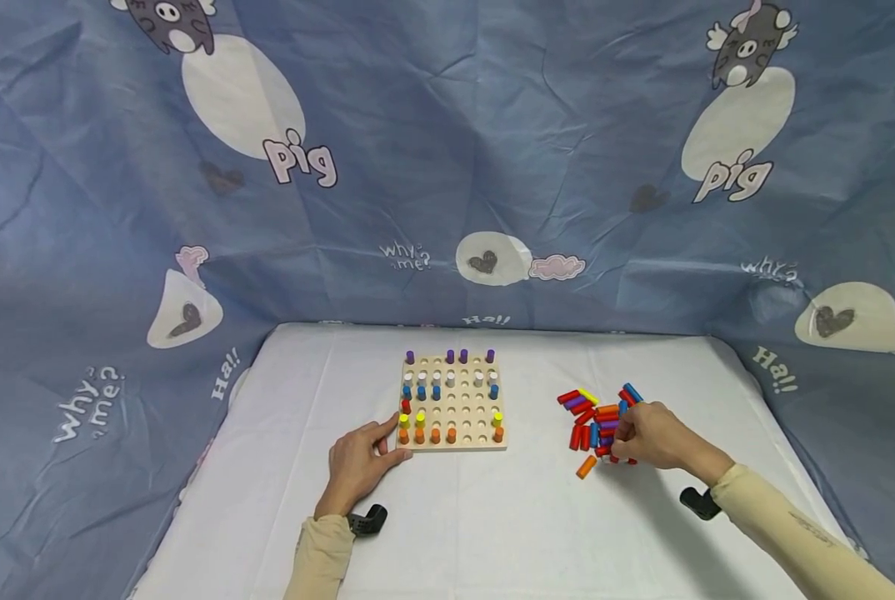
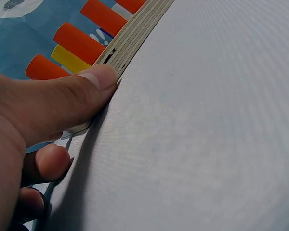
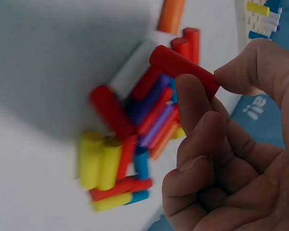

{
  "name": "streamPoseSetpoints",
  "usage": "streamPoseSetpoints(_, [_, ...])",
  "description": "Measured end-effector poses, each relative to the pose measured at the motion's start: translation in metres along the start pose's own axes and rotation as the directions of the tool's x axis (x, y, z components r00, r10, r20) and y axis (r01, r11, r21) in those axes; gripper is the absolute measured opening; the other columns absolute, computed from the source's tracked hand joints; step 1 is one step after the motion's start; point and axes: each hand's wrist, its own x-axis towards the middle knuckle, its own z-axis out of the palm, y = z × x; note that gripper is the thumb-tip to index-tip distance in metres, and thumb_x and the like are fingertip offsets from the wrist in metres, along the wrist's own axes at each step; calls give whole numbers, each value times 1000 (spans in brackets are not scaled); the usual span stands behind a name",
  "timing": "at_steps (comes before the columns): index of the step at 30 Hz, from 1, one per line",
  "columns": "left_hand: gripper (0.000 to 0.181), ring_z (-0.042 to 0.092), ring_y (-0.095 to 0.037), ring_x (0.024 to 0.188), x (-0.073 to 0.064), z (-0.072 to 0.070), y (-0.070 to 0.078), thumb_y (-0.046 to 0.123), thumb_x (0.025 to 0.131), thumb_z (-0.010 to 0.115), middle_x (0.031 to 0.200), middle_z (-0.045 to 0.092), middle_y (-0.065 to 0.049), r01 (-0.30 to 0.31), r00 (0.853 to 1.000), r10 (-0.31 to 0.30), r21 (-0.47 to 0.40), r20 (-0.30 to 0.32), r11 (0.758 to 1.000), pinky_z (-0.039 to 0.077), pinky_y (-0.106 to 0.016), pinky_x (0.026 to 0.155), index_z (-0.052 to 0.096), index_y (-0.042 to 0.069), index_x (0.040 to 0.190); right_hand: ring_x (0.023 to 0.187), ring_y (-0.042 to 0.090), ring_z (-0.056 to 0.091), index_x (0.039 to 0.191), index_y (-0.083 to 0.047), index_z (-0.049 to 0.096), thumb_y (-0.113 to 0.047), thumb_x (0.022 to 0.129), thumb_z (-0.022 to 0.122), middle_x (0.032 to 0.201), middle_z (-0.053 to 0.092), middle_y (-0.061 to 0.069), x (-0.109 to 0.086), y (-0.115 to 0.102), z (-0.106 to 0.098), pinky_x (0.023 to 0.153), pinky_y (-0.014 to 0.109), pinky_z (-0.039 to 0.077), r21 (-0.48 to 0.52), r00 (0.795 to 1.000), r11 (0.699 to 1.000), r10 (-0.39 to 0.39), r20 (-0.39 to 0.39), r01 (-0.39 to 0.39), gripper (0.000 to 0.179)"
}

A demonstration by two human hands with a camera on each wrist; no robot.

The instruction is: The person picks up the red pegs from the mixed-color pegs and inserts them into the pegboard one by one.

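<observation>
A wooden pegboard (image 1: pixel 451 408) lies on the white table, with rows of purple, white, blue, red, yellow and orange pegs standing in some of its holes. My left hand (image 1: pixel 359 465) holds the board by its near left corner, thumb (image 2: pixel 89 82) on the front edge and index finger along the left side. Over the loose pegs at the right, my right hand (image 1: pixel 653 435) pinches a red peg (image 3: pixel 183 70) between thumb and index finger. The other right fingers are curled beside it.
Under and around the right hand lies a pile of loose pegs (image 1: pixel 584 435) in several colours. An orange peg (image 1: pixel 586 467) lies at its near side. A blue printed cloth (image 1: pixel 417 167) hangs behind the table and along both sides.
</observation>
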Motion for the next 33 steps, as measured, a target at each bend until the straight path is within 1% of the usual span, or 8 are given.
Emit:
streamPoseSetpoints(4, [70, 36, -5, 53, 0, -2, -1, 54, 69, 84, 62, 44, 19, 7, 1000, -7, -1, 8, 1000, 28, -27, 58, 64, 31, 132, 52, 5, 49, 70, -16, 65, -15, 75, 76, 61, 56, -11, 12, -16, 1, 48, 23, 42, -2, 999, 999, -49, -19, 49, 12])
streamPoseSetpoints(6, [70, 36, -5, 54, -1, -2, 0, 54, 69, 84, 62, 44, 18, 11, 1000, -11, -6, 12, 1000, 28, -28, 58, 64, 31, 132, 54, 3, 49, 71, -16, 65, -14, 76, 75, 62, 56, -12, 20, -25, 1, 49, 23, 42, -15, 995, 996, -93, -36, 93, 11])
streamPoseSetpoints(10, [70, 36, -5, 54, -2, -3, -1, 54, 69, 84, 62, 44, 18, 16, 1000, -16, -6, 2, 1000, 28, -28, 58, 64, 32, 132, 56, 0, 50, 75, -15, 67, -12, 78, 73, 64, 59, -15, 37, -43, 4, 54, 22, 42, -47, 981, 984, -178, -75, 175, 7])
streamPoseSetpoints(16, [69, 35, -5, 53, -2, -2, -1, 53, 69, 85, 62, 45, 18, 14, 1000, -14, -18, -12, 1000, 28, -28, 57, 64, 32, 132, 55, -4, 52, 80, -16, 68, -14, 86, 69, 68, 64, -16, 61, -75, 9, 56, 21, 44, -75, 960, 961, -270, -75, 265, 6])
streamPoseSetpoints(20, [68, 35, -4, 53, -2, 0, -2, 53, 70, 84, 62, 44, 19, 6, 1000, -7, -11, -13, 1000, 28, -27, 56, 64, 34, 132, 60, -2, 53, 80, -19, 70, -20, 86, 71, 70, 65, -15, 77, -96, 13, 58, 22, 44, -154, 936, 936, -334, -113, 316, 6])
streamPoseSetpoints(25, [68, 37, -5, 53, -2, 1, -3, 53, 71, 84, 62, 45, 19, 5, 1000, -5, -12, -7, 1000, 29, -27, 56, 63, 35, 133, 67, 3, 51, 80, -23, 71, -25, 86, 73, 71, 60, -13, 93, -121, 18, 58, 24, 43, -260, 905, 899, -398, -150, 352, 6])
streamPoseSetpoints(30, [67, 35, -4, 52, -2, 0, -2, 54, 70, 83, 61, 43, 20, -8, 1000, 8, -7, -16, 1000, 28, -26, 54, 64, 35, 132, 69, 6, 44, 82, -23, 72, -25, 86, 75, 74, 56, -6, 104, -139, 28, 55, 24, 39, -294, 873, 869, -458, -167, 399, 6])
streamPoseSetpoints(33, [67, 33, -3, 51, -2, 0, -2, 54, 70, 84, 61, 43, 20, -19, 999, 19, -6, -29, 1000, 27, -26, 54, 65, 33, 131, 70, 8, 43, 85, -23, 74, -25, 87, 74, 77, 57, -3, 111, -146, 32, 55, 24, 39, -294, 871, 866, -463, -162, 405, 3])
